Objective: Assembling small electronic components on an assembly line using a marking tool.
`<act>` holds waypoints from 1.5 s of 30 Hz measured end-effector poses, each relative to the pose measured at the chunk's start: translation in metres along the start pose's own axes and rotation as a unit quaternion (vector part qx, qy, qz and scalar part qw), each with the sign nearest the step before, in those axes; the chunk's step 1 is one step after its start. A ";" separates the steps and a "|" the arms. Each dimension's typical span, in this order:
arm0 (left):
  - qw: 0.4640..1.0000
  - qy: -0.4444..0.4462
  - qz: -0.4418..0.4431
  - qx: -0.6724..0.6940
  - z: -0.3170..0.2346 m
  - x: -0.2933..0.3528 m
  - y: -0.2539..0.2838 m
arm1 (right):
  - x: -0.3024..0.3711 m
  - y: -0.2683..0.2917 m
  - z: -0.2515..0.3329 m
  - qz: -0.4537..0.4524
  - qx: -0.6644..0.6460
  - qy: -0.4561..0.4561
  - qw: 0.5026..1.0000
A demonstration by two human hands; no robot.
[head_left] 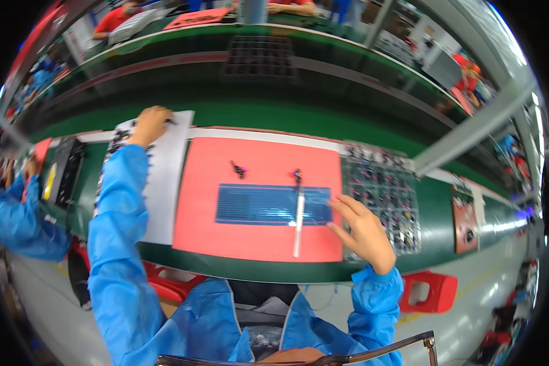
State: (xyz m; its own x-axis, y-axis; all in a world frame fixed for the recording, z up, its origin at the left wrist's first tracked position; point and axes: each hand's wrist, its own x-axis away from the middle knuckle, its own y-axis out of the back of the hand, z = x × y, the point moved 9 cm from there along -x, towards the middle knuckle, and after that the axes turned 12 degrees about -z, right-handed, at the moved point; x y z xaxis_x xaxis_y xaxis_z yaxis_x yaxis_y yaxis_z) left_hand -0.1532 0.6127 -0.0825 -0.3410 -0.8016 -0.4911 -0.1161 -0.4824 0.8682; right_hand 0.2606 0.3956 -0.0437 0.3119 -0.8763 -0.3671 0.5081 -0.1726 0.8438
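My left hand [151, 125] reaches to the far end of a white sheet [165, 201], its fingers closed on a small black part [171, 121]. Dark small parts lie along that sheet's left side. My right hand [365, 233] is open, thumb and fingers apart, at the right end of a blue film strip [244, 206]. That strip lies on a pink mat [195, 241]. A white pen-like stick [299, 226] crosses it, with a small black part [297, 175] at its far tip. Another small black part [238, 170] rests farther left on the mat.
A clear compartment tray [381, 198] full of small parts stands right of the mat. Beyond the bench is a dark tray [259, 58]. A grey post [476, 128] slants up at right. A co-worker's blue sleeve [27, 216] shows at left. Red stools [430, 293] stand below.
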 end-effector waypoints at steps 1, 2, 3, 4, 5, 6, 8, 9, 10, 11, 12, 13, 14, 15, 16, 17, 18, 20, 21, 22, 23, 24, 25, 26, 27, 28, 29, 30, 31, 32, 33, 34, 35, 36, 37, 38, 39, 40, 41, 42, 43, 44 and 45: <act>1.000 0.001 0.010 0.004 0.004 0.002 0.003 | 0.002 0.010 -0.003 -0.023 -0.008 -0.009 1.000; 1.000 -0.007 0.002 0.012 -0.004 0.002 0.009 | 0.007 0.022 -0.012 -0.049 0.008 -0.023 0.999; 1.000 -0.017 -0.001 0.025 -0.020 0.001 0.014 | 0.013 0.032 -0.021 -0.073 0.020 -0.034 0.997; 0.999 -0.028 -0.031 0.008 -0.036 -0.003 0.027 | 0.021 0.045 -0.040 -0.104 0.027 -0.089 0.990; 0.997 -0.039 -0.062 -0.004 -0.056 -0.007 0.040 | 0.032 0.061 -0.055 -0.148 0.080 -0.103 0.980; 0.997 -0.047 -0.065 0.007 -0.076 -0.012 0.050 | 0.044 0.072 -0.078 -0.152 0.108 -0.167 0.968; 0.988 -0.132 -0.048 0.064 -0.143 -0.016 0.070 | 0.068 0.078 -0.106 -0.157 0.137 -0.234 0.950; 0.981 -0.170 -0.052 0.072 -0.179 -0.011 0.079 | 0.079 0.077 -0.115 -0.150 0.122 -0.250 0.949; 0.973 -0.209 -0.058 0.083 -0.223 -0.003 0.087 | 0.092 0.079 -0.124 -0.144 0.110 -0.268 0.946; 0.972 -0.180 -0.062 0.136 -0.256 0.010 0.106 | 0.095 0.072 -0.125 -0.166 0.036 -0.265 0.949; 0.954 -0.207 -0.056 0.211 -0.291 0.030 0.115 | 0.096 0.069 -0.120 -0.144 0.065 -0.253 0.955; 0.946 -0.240 -0.043 0.212 -0.325 0.045 0.134 | 0.094 0.064 -0.114 -0.121 0.089 -0.238 0.960; 0.936 -0.262 -0.053 0.227 -0.349 0.061 0.138 | 0.092 0.065 -0.109 -0.134 0.092 -0.226 0.961; 0.927 -0.254 -0.012 0.275 -0.370 0.068 0.140 | 0.092 0.065 -0.109 -0.136 0.091 -0.225 0.961; 0.925 -0.257 -0.002 0.281 -0.388 0.077 0.134 | 0.091 0.068 -0.109 -0.147 0.093 -0.227 0.958; 0.925 -0.263 0.000 0.274 -0.404 0.080 0.128 | 0.090 0.071 -0.110 -0.157 0.096 -0.229 0.956; 0.927 -0.262 -0.003 0.269 -0.418 0.077 0.117 | 0.086 0.071 -0.108 -0.163 0.099 -0.201 0.961; 0.927 -0.265 -0.011 0.266 -0.445 0.067 0.096 | 0.077 0.064 -0.102 -0.149 0.043 -0.169 0.973; 0.926 -0.222 -0.023 0.303 -0.451 0.057 0.092 | 0.074 0.056 -0.100 -0.142 0.014 -0.148 0.979; 0.921 -0.183 -0.035 0.343 -0.458 0.048 0.086 | 0.073 0.047 -0.099 -0.143 0.072 -0.108 0.981; 0.916 -0.192 -0.040 0.349 -0.469 0.047 0.082 | 0.070 0.037 -0.096 -0.142 0.131 -0.068 0.979; 0.926 -0.163 -0.042 0.337 -0.472 0.046 0.076 | 0.065 0.027 -0.095 -0.134 0.155 -0.078 0.976; 0.936 -0.132 -0.042 0.323 -0.475 0.047 0.068 | 0.062 0.019 -0.094 -0.125 0.176 -0.089 0.972; 0.945 -0.125 -0.058 0.295 -0.480 0.048 0.065 | 0.061 0.020 -0.091 -0.124 0.177 -0.095 0.972; 0.942 -0.132 -0.062 0.302 -0.486 0.048 0.061 | 0.060 0.022 -0.089 -0.122 0.177 -0.101 0.971; 0.959 -0.145 -0.049 0.238 -0.494 0.047 0.055 | 0.058 0.023 -0.091 -0.112 0.184 -0.090 0.973; 0.972 -0.157 -0.035 0.173 -0.500 0.046 0.048 | 0.057 0.028 -0.095 -0.114 0.191 -0.097 0.970; 0.969 -0.164 -0.055 0.175 -0.505 0.046 0.050 | 0.057 0.028 -0.097 -0.100 0.210 -0.085 0.969; 0.968 -0.166 -0.056 0.177 -0.507 0.043 0.051 | 0.054 0.026 -0.098 -0.084 0.225 -0.068 0.968; 0.971 -0.172 -0.047 0.161 -0.509 0.040 0.049 | 0.054 0.026 -0.098 -0.089 0.217 -0.061 0.970; 0.973 -0.178 -0.038 0.144 -0.510 0.038 0.046 | 0.053 0.026 -0.101 -0.088 0.218 -0.062 0.970; 0.972 -0.182 -0.047 0.139 -0.509 0.034 0.046 | 0.049 0.024 -0.098 -0.095 0.229 -0.036 0.968; 0.973 -0.179 -0.046 0.136 -0.509 0.030 0.044 | 0.046 0.023 -0.096 -0.101 0.239 -0.009 0.966; 0.974 -0.169 -0.047 0.140 -0.508 0.026 0.042 | 0.043 0.020 -0.101 -0.086 0.242 -0.024 0.966; 0.977 -0.155 -0.045 0.142 -0.504 0.023 0.039 | 0.040 0.017 -0.099 -0.084 0.236 -0.018 0.968; 0.980 -0.146 -0.045 0.124 -0.504 0.020 0.041 | 0.039 0.020 -0.103 -0.088 0.253 -0.051 0.962; 0.982 -0.136 -0.032 0.128 -0.505 0.018 0.041 | 0.038 0.023 -0.108 -0.091 0.270 -0.083 0.955; 0.982 -0.128 -0.043 0.134 -0.507 0.016 0.045 | 0.037 0.019 -0.114 -0.086 0.272 -0.088 0.954; 0.982 -0.118 -0.054 0.139 -0.506 0.015 0.047 | 0.036 0.022 -0.112 -0.117 0.257 -0.086 0.955; 0.981 -0.095 -0.038 0.166 -0.504 0.015 0.041 | 0.036 0.021 -0.111 -0.118 0.249 -0.089 0.957; 0.978 -0.071 -0.022 0.194 -0.500 0.016 0.036 | 0.036 0.022 -0.110 -0.120 0.242 -0.092 0.958; 0.974 -0.055 -0.008 0.219 -0.500 0.016 0.033 | 0.039 0.021 -0.114 -0.119 0.242 -0.086 0.959; 0.970 -0.050 -0.021 0.237 -0.500 0.017 0.034 | 0.042 0.018 -0.118 -0.119 0.243 -0.080 0.959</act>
State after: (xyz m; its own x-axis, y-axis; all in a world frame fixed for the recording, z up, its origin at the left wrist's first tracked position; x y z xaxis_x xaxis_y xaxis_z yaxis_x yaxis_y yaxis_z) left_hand 0.3032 0.4062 -0.0969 -0.4133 -0.7345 -0.5382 -0.5397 -0.2784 0.7944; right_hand 0.3778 0.4089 -0.0902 0.0868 -0.8371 -0.5402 0.1033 -0.5317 0.8406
